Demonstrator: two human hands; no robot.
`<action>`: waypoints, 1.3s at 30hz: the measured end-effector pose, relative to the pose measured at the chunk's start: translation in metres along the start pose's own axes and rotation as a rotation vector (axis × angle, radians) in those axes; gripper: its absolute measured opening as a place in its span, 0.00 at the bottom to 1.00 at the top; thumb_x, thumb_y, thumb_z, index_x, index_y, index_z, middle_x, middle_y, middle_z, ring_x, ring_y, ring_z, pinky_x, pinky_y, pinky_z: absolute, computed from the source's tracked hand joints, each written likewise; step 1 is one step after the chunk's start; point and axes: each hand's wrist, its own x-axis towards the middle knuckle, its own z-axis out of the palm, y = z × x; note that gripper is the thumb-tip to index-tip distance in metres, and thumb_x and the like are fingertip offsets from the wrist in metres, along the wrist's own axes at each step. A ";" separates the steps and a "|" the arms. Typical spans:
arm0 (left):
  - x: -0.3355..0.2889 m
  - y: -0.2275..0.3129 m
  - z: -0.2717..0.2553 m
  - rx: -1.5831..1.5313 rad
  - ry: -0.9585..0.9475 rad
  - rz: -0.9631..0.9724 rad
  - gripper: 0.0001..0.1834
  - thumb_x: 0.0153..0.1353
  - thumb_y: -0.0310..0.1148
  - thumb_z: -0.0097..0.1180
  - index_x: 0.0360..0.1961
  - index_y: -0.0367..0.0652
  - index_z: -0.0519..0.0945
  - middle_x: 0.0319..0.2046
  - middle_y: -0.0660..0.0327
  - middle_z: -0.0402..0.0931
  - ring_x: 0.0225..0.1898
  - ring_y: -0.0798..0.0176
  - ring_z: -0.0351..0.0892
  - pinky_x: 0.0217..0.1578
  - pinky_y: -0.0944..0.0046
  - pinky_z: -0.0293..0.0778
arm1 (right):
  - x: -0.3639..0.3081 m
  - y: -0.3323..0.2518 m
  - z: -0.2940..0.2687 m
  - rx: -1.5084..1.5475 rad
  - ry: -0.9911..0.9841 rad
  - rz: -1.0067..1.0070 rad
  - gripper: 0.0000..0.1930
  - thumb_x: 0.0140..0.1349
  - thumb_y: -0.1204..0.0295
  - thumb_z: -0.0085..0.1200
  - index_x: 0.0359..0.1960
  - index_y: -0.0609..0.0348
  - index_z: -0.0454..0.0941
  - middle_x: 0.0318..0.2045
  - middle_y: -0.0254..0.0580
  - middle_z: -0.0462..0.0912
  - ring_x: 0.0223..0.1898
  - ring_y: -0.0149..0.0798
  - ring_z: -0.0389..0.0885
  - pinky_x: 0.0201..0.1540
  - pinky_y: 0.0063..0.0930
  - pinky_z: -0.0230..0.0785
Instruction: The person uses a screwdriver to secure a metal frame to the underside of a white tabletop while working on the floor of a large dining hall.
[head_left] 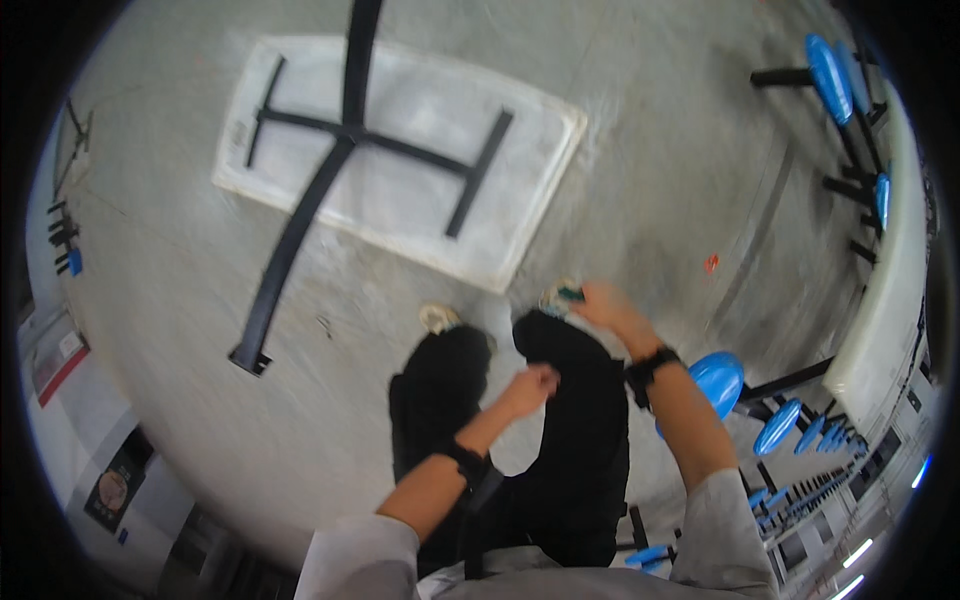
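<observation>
My left hand [535, 387] is in front of my black trousers, its fingers curled closed; whatever may be in them is hidden. Ahead and to the right, my right hand [607, 305] is slightly blurred, fingers together around a small dark green object [571, 295] of unclear kind, above my right shoe. Beyond my feet a white rectangular panel [420, 75] lies on the floor. An H-shaped black metal frame [415, 152] rests on it, crossed by a long curved black bar [300, 230] that reaches past the panel's near edge. Neither hand touches the panel or frame.
Blue oval seats [716, 383] on black arms line the right side, along a long pale tabletop [880, 300]. A small red scrap [711, 264] lies on the grey concrete floor [640, 200]. Posters [120, 480] hang at the lower left.
</observation>
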 end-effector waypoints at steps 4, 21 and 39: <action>0.084 -0.022 -0.026 -0.716 0.166 -0.097 0.11 0.57 0.35 0.42 0.36 0.41 0.73 0.28 0.64 0.74 0.29 0.70 0.71 0.31 0.70 0.66 | 0.078 0.054 0.059 -0.075 -0.004 0.006 0.16 0.44 0.63 0.49 0.23 0.68 0.72 0.25 0.60 0.75 0.30 0.58 0.73 0.34 0.43 0.66; 0.300 -0.184 -0.175 -0.652 1.080 -0.082 0.16 0.56 0.33 0.37 0.25 0.35 0.76 0.19 0.55 0.76 0.22 0.59 0.74 0.28 0.62 0.69 | 0.275 -0.081 0.076 -1.006 -0.236 -0.314 0.14 0.42 0.67 0.48 0.21 0.70 0.74 0.20 0.59 0.74 0.24 0.52 0.74 0.29 0.39 0.66; 0.274 -0.157 -0.151 -1.488 0.825 0.356 0.22 0.56 0.47 0.45 0.42 0.40 0.74 0.44 0.60 0.69 0.51 0.64 0.60 0.52 0.66 0.50 | 0.253 -0.078 0.128 -1.112 -0.144 -0.525 0.10 0.41 0.73 0.46 0.19 0.71 0.74 0.20 0.62 0.74 0.25 0.58 0.75 0.31 0.44 0.69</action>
